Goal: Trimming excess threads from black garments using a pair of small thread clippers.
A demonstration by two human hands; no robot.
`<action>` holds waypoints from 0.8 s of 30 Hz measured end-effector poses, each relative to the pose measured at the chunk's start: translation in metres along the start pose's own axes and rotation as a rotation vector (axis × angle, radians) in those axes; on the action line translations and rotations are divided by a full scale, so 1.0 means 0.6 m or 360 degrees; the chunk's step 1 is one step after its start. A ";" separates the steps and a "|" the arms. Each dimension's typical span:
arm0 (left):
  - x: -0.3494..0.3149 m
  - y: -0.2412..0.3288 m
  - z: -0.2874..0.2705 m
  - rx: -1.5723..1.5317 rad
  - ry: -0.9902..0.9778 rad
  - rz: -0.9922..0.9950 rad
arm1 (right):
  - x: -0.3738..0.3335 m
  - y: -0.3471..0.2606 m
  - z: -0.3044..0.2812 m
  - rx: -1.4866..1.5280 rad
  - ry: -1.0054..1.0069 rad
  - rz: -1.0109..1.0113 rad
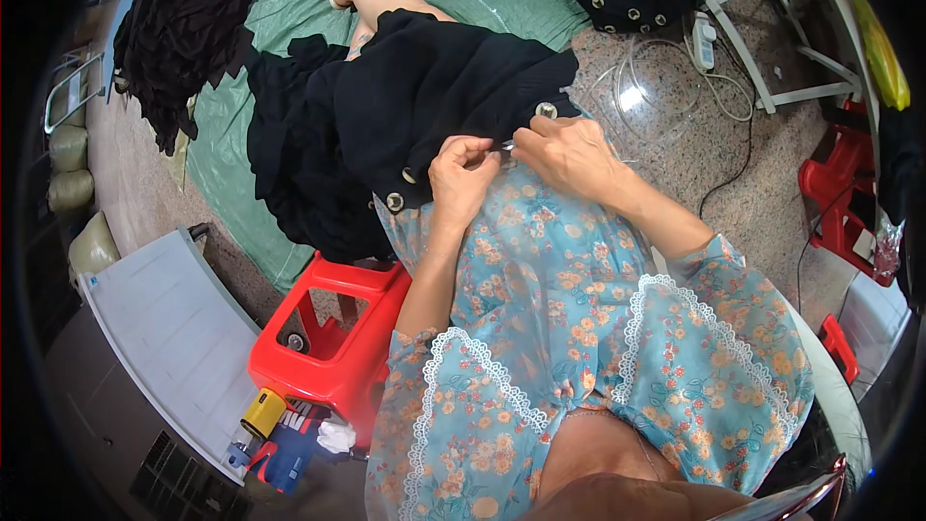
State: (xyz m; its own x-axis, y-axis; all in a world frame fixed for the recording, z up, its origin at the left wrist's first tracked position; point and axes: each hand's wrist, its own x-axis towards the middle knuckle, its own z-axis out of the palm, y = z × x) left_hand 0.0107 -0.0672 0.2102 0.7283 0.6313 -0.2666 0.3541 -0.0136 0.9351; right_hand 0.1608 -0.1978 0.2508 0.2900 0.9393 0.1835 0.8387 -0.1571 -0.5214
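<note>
Across the lap: a black knit garment, bunched and draped over the knees, its folds falling to the left.
Garment's look: matte, fine knit with a ribbed band near the right end; round metallic buttons with dark centres sit along the near edge.
Left hand: bent at the garment's near edge, thumb and fingertips drawn together; I cannot tell whether they pinch anything.
Right hand: curled, fingertips gripping a small shiny metal piece, too small to identify, between the two hands.
Lettering: bold white characters, partly hidden, on a dark blue and red package at lower left, beside a yellow cylinder.
Dress: sheer blue floral fabric with scalloped white lace.
Stool: glossy red plastic, openwork frame.
Floor: speckled, polished stone, partly under a crinkled green sheet.
Power strip: white, oblong, beside looped clear tubing.
</note>
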 end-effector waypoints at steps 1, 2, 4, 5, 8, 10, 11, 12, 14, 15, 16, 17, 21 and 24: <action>-0.003 -0.003 -0.001 0.0059 0.0043 0.0017 | 0.001 -0.003 -0.001 0.0005 -0.0011 0.0000; -0.004 -0.007 -0.003 0.0059 0.0046 0.0015 | 0.002 -0.005 -0.001 0.0009 -0.0021 -0.0001; -0.005 -0.013 -0.005 0.0039 0.0077 -0.0083 | 0.001 -0.006 0.003 0.0014 -0.0020 -0.0014; -0.005 -0.016 -0.005 0.0039 0.0076 -0.0086 | 0.001 -0.006 0.004 0.0016 -0.0017 -0.0027; -0.004 -0.020 -0.004 0.0058 0.0113 -0.0217 | 0.004 -0.011 0.000 0.0003 -0.0014 -0.0082; -0.003 -0.018 0.000 -0.0066 0.0150 -0.0156 | 0.006 -0.014 -0.003 0.0003 -0.0004 -0.0095; -0.003 -0.016 0.000 -0.0066 0.0149 -0.0155 | 0.006 -0.015 -0.005 0.0002 0.0007 -0.0108; -0.004 -0.011 0.001 -0.0138 0.0149 -0.0159 | 0.006 -0.018 -0.008 0.0003 0.0006 -0.0109; -0.003 -0.013 0.001 -0.0211 0.0152 -0.0162 | 0.006 -0.025 -0.014 -0.0058 0.0100 -0.0068; 0.000 -0.015 0.002 -0.0138 0.0168 -0.0089 | 0.007 -0.025 -0.018 -0.0059 0.0099 -0.0071; 0.002 -0.017 0.003 -0.0065 0.0185 -0.0016 | 0.007 -0.025 -0.022 -0.0089 0.0120 -0.0021; 0.001 -0.018 0.003 -0.0067 0.0189 -0.0015 | 0.008 -0.024 -0.024 -0.0119 0.0140 0.0028; 0.001 -0.003 0.013 -0.0251 0.0261 -0.0008 | 0.009 -0.018 -0.013 -0.0035 0.0101 -0.0119; 0.000 0.002 0.017 -0.0214 0.0248 0.0016 | 0.008 -0.018 -0.004 -0.0071 0.0014 -0.0180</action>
State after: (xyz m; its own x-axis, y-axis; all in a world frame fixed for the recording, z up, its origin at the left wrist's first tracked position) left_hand 0.0169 -0.0753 0.2088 0.6282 0.7441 -0.2276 0.2583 0.0765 0.9630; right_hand 0.1540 -0.1922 0.2593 0.1965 0.9490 0.2465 0.8859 -0.0641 -0.4595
